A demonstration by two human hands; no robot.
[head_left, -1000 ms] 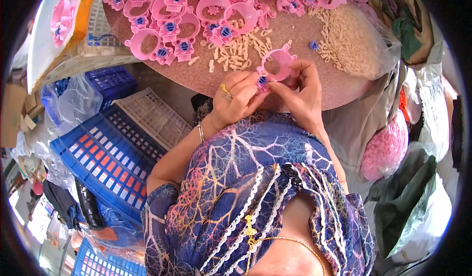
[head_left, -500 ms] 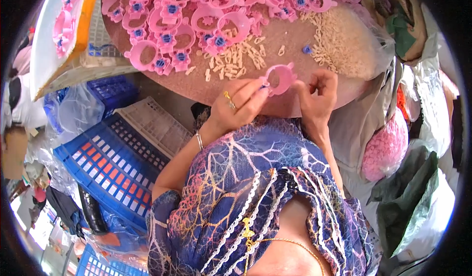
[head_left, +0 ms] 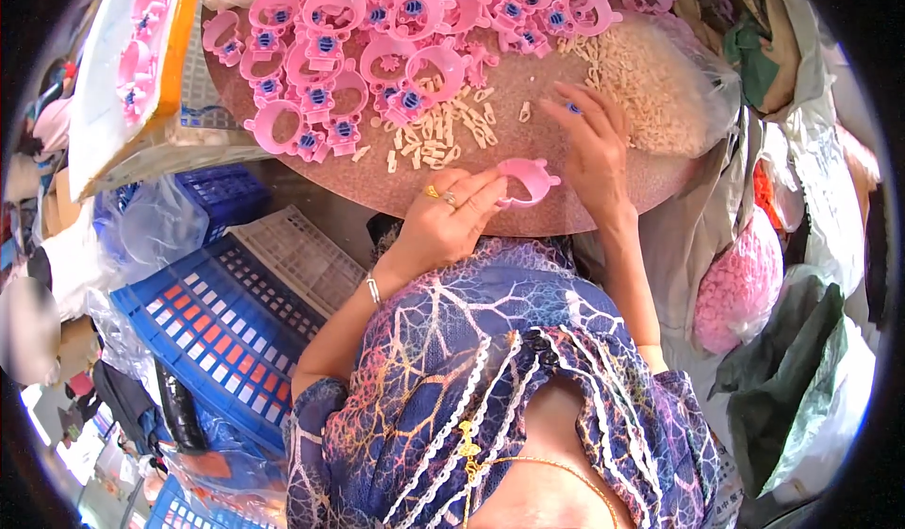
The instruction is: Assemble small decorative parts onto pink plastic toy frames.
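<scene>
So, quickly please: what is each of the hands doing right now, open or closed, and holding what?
Left hand: closed, holding a pink ring piece.
Right hand: open, fingers spread, fingertips at a small blue piece on the round table.

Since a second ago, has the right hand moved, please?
Yes. The right hand has left the pink ring and reached up the round table toward the beige pieces.

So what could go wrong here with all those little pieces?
The left hand pinches the pink ring only at its edge, so it might slip. The right hand reaches for a tiny blue bead beside the loose beige pieces and could scatter them off the round tray.
</scene>
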